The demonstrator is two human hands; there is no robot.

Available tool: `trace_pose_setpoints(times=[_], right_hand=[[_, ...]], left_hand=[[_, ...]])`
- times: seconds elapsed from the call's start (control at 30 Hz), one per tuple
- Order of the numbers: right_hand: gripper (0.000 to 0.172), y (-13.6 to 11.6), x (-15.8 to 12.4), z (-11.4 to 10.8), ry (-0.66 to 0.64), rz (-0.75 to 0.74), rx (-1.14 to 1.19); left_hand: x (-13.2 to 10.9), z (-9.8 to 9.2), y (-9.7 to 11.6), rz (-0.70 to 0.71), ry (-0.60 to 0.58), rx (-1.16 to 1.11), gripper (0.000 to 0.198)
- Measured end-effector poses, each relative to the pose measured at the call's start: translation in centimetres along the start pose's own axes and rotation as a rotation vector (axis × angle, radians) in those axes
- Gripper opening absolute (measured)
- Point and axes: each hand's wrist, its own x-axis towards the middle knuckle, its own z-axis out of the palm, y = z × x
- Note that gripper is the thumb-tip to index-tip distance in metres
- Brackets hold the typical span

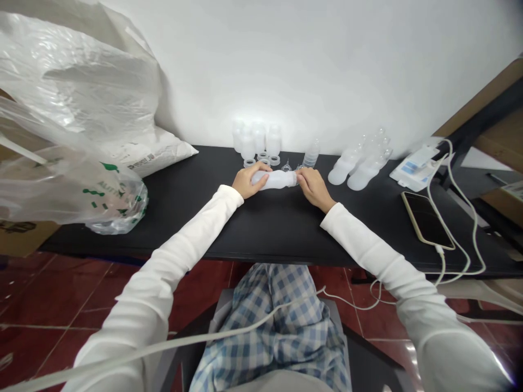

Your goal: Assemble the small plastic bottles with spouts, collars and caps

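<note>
A frosted white bottle [278,179] lies sideways above the black table, between my two hands. My left hand [250,179] is wrapped round its left end. At its right end, where a clear collar shows, my right hand [314,187] has its fingers closed; whether they grip the collar or a small part at its tip is hard to see. Just behind stand several frosted bottles [259,139], with white rings [274,160] in front of them. Small clear nipple-shaped pieces [286,167] lie behind the bottle, beside a stack of clear caps [311,154].
Several bottles with clear tops [362,166] lie to the right. Further right are a white packet [414,167], a phone [427,219] and looping white cables [476,239]. Large plastic bags [81,92] fill the left side. A cable crosses my lap.
</note>
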Motion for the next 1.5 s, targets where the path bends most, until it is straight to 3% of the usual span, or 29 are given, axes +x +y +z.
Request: trace_pose_setpoints(times=[0.03,0.13,0.27,0.33,0.5,0.6,0.77,0.93,1.07,1.17,1.23,1.37,1.5], right_hand=[[0.05,0.0,0.0,0.1,-0.001,-0.021,0.011],[0.062,-0.1,-0.1,0.3,0.003,-0.106,0.049],[0.048,0.0,-0.2,0.2,0.004,-0.135,0.06],[0.047,0.0,-0.2,0.0,-0.027,-0.102,0.063],[0.049,0.0,-0.2,-0.1,-0.131,-0.084,0.043],[0.058,0.0,-0.1,0.2,-0.104,-0.052,0.086],[0.054,0.0,0.0,0.6,-0.019,0.007,0.222],[0.054,0.1,-0.3,0.8,0.005,-0.061,0.214],[0.033,0.0,-0.4,0.5,-0.011,-0.172,0.075],[0.032,-0.1,-0.3,0.2,-0.015,-0.197,0.019],[0.039,-0.2,-0.2,0.2,-0.033,-0.183,0.029],[0.054,0.0,-0.1,0.2,-0.11,-0.093,0.013],[0.065,0.2,0.0,-0.1,-0.01,0.002,-0.049]], left_hand=[[0.1,0.1,0.0,-0.02,0.032,-0.038,0.048],[0.4,0.2,-0.3,-0.108,0.104,-0.154,0.056],[0.6,0.3,-0.7,-0.234,0.042,-0.286,0.058],[0.5,0.0,-0.8,-0.202,0.01,-0.277,0.058],[0.2,-0.6,-0.5,0.047,-0.096,-0.16,0.054],[0.2,-0.5,-0.2,0.029,-0.051,-0.165,0.054],[0.5,0.0,-0.2,-0.159,0.072,-0.274,0.059],[1.0,0.2,0.3,-0.462,-0.063,-0.489,0.054],[1.5,0.4,0.6,-0.658,-0.192,-0.611,0.053],[1.7,0.4,0.4,-0.764,-0.234,-0.685,0.057],[1.7,0.3,0.3,-0.744,-0.234,-0.695,0.058],[1.3,0.3,0.7,-0.567,-0.203,-0.601,0.057],[1.0,1.0,1.1,-0.466,-0.149,-0.589,0.059]])
